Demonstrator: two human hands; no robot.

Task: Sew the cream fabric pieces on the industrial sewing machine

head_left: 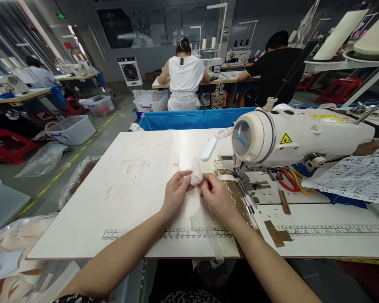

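A small cream-white fabric piece [196,174] is bunched up between my two hands above the white sewing table [91,185]. My left hand [174,192] pinches its left side with thumb and fingers. From the right, my right hand [217,196] grips the lower right edge, its fingertips partly hidden. A pale strip of the cloth hangs below the hands toward the printed ruler [189,232]. Just to the right stands a white sewing machine [303,130], its needle area close to my right hand but not touching it.
Red-and-yellow-handled scissors [292,181] and a wooden-handled tool [284,201] lie by the machine. A handwritten sheet [353,176] hangs at the right. Behind the table is a blue cloth bin [196,120]. Fabric pieces [15,240] are heaped lower left. Other people sit at machines farther back.
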